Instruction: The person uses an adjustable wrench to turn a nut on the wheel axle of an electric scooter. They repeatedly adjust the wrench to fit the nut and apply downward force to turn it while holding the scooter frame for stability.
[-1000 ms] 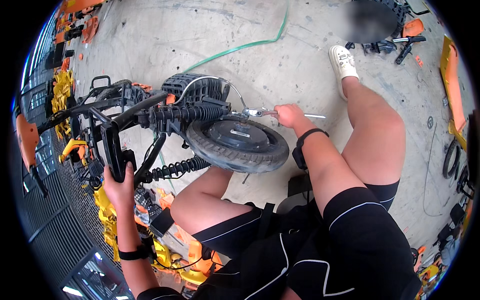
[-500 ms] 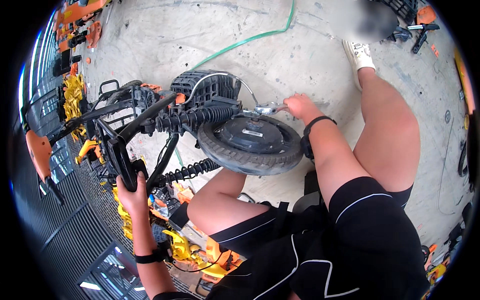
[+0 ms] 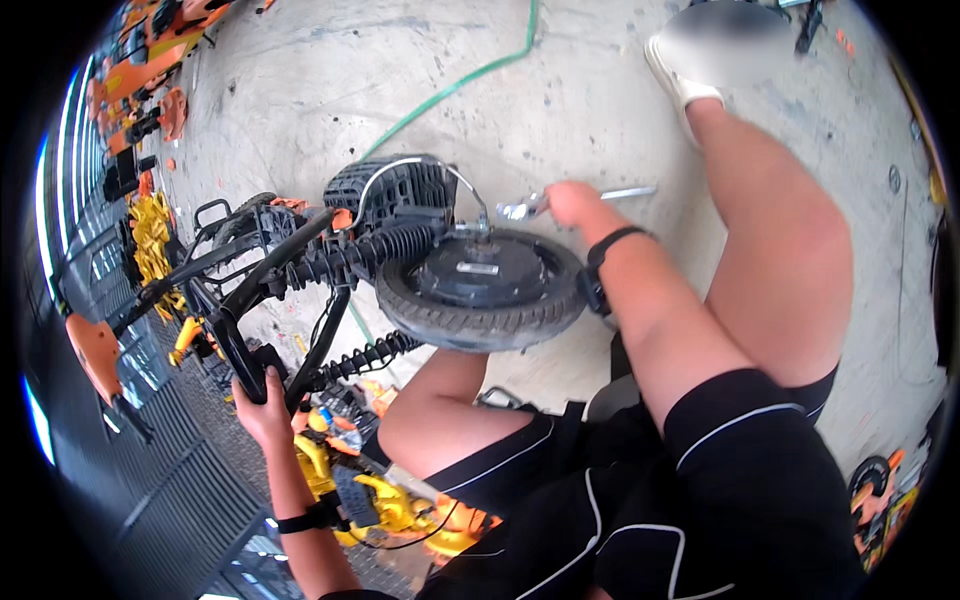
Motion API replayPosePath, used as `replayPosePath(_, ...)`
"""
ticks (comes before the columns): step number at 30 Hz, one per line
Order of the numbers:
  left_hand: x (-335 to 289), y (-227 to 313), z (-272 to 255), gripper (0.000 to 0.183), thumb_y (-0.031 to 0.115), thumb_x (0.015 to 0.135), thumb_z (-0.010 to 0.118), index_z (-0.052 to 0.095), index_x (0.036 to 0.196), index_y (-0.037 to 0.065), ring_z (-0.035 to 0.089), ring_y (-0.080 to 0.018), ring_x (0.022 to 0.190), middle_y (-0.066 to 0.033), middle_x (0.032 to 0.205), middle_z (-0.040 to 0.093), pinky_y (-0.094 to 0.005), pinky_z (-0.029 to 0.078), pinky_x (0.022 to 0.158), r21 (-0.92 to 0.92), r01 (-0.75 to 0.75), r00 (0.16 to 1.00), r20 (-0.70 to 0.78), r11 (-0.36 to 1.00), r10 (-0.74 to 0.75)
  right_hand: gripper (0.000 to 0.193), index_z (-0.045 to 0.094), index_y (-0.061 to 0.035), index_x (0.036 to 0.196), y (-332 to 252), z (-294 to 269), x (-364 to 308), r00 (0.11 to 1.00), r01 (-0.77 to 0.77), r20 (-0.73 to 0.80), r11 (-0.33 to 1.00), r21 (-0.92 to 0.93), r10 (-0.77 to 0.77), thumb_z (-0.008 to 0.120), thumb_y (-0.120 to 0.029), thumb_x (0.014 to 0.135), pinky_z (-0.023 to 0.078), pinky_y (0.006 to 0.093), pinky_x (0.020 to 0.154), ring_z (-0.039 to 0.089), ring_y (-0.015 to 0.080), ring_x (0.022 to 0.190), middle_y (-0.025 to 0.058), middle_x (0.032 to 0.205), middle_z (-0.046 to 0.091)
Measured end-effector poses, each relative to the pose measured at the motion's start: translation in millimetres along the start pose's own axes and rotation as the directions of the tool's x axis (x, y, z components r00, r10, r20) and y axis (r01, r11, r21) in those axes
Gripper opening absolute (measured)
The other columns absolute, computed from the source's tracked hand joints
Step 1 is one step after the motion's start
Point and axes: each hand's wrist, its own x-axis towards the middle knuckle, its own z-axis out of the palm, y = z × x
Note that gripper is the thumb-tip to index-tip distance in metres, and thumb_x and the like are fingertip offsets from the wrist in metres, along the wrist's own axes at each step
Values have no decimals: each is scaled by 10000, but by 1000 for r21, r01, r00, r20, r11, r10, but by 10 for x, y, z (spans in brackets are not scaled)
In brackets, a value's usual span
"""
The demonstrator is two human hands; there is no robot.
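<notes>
In my right hand (image 3: 572, 203) is a silver adjustable wrench (image 3: 628, 192), its jaw end pointing left, just apart from the axle on top of the wheel. The wheel (image 3: 480, 325), with a black hub motor (image 3: 478, 268) and knobby tyre, lies nearly flat between my knees, fixed to a black electric bike frame (image 3: 275, 262). My left hand (image 3: 262, 405) is wrapped round a long black part (image 3: 236, 350) of the bike, left of the wheel. Coil shock absorbers (image 3: 365, 362) run beside the wheel, and a bent metal tube (image 3: 385, 172) arches over its top.
A black plastic crate-like box (image 3: 350, 190) sits behind the wheel. A green strap (image 3: 440, 95) crosses the concrete floor. Yellow parts (image 3: 385, 510) and orange parts (image 3: 125, 80) are piled on the left. An orange panel (image 3: 92, 350) sticks out at far left.
The wrench has come off the axle area and moved slightly right, with my right hand still round it. My left hand keeps its hold. The whole view has shifted a little.
</notes>
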Motion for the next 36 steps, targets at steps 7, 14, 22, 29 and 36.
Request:
replayPosePath(7,125,-254,78,756,400,852,773,506,1324,-127,632,-284,1057,-233,1169,649,-359,481,941,12,52,996,70,999,-53,275,748,-102,1056,179,-402,-374,981,-192,-8,976,-105,192,600,-152,830,552,431,852,684,331,1019,147,1094,717)
replayPosePath(14,80,66,42,556,381,877,746,594,1194,-49,622,-187,857,-115,973,675,-324,492,798,-28,1,996,90,1000,1,293,737,-75,1056,-390,-911,-633,984,-138,84,973,-184,155,592,-147,812,556,427,792,703,324,919,139,997,734)
replayPosePath(22,83,-151,55,774,468,848,743,523,1297,-123,671,-291,1003,-233,1122,680,-357,496,909,8,-28,1000,7,1000,28,284,752,-92,1033,-1206,-1232,-1120,988,-59,126,977,-206,86,581,-105,806,562,412,736,719,263,900,98,984,743)
replayPosePath(29,63,-81,50,753,458,827,770,550,1244,-129,673,-282,953,-235,1055,685,-352,499,878,12,-95,995,-32,995,95,251,761,-88,998,-1532,-1049,-1208,998,-49,2,899,-435,55,625,-77,787,560,404,749,716,266,911,99,1002,739)
replayPosePath(36,-16,131,-55,614,448,825,763,602,1097,-79,635,-267,731,-191,847,681,-372,503,724,-103,-68,997,16,992,70,256,762,-91,1007,-1547,-933,-1137,998,-51,1,877,-478,58,635,-80,785,563,403,749,715,274,921,97,1011,740)
